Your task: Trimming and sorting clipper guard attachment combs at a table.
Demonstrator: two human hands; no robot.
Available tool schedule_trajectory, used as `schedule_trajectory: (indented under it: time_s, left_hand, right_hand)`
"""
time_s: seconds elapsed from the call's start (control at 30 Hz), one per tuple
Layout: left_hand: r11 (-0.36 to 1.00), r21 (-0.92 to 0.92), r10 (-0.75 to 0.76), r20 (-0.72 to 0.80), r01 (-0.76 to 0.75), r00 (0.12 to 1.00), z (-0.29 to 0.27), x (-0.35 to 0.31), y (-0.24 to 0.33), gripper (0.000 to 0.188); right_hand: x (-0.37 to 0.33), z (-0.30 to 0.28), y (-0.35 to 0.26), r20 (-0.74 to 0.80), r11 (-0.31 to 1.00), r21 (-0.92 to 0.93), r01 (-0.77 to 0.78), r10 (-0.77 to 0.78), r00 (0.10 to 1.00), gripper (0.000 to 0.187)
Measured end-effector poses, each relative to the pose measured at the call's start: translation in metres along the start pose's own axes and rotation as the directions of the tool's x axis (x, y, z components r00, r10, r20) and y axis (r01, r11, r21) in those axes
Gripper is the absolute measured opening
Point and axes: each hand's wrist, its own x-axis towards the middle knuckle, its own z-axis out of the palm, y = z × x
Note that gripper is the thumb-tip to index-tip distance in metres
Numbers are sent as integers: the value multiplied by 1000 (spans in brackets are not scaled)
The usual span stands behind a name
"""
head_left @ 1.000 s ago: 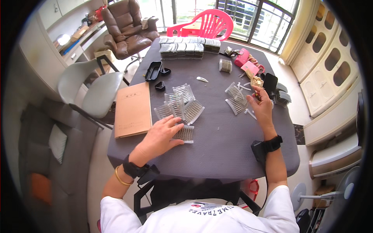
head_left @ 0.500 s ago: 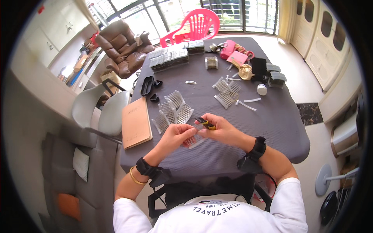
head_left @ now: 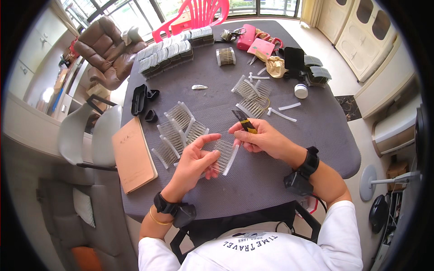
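Note:
Between the fingers and thumb of my left hand [head_left: 192, 161] is a small panel of thin parallel wires [head_left: 226, 156], edged by a whitish plastic strip. My right hand [head_left: 269, 141] grips a black-and-yellow utility knife [head_left: 245, 122], its tip pointing up and away from me. The right fingertips are close to the panel's upper right corner; whether they touch it I cannot tell. Several similar wire panels [head_left: 172, 134] lie overlapping just beyond my left hand. Another small heap of wire panels [head_left: 251, 92] lies beyond the knife.
Loose white plastic strips [head_left: 282, 114] and a white round container [head_left: 300, 91] lie at the right. A tan notebook [head_left: 134, 156] and black plastic pieces [head_left: 139, 99] are at the left. Stacked grey-and-black pieces [head_left: 169, 56], a wire-wound spool [head_left: 225, 57] and a pink bag [head_left: 246, 37] stand farther back.
My hands have moved apart, and the knife has drawn away from the wire panel. More of the panel now shows in my left hand. The whole view has shifted.

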Motion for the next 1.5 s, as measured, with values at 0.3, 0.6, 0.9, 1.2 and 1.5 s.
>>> schedule_trajectory:
  time_s: [0.3, 0.6, 0.9, 1.2, 1.5]
  left_hand:
    - [996, -40, -81, 8, 81, 997, -9, -8, 1, 44]
    - [991, -72, -109, 23, 110, 994, -5, -9, 2, 41]
    - [427, 741, 617, 180, -518, 766, -4, -9, -3, 54]
    - [174, 750, 667, 387, -639, 636, 1, -6, -9, 14]
    - [175, 732, 633, 428, -658, 645, 5, -7, -10, 16]
  right_hand:
    - [-4, 7, -2, -5, 992, -127, -19, 19, 1000, 34]
    - [-7, 17, -1, 71, 999, -52, 3, 1, 997, 30]
    - [-9, 12, -2, -8, 999, 4, -38, 38, 999, 26]
    - [-8, 14, 7, 11, 931, -332, 154, -160, 987, 27]
    - [-8, 13, 7, -51, 957, -289, 30, -47, 998, 22]
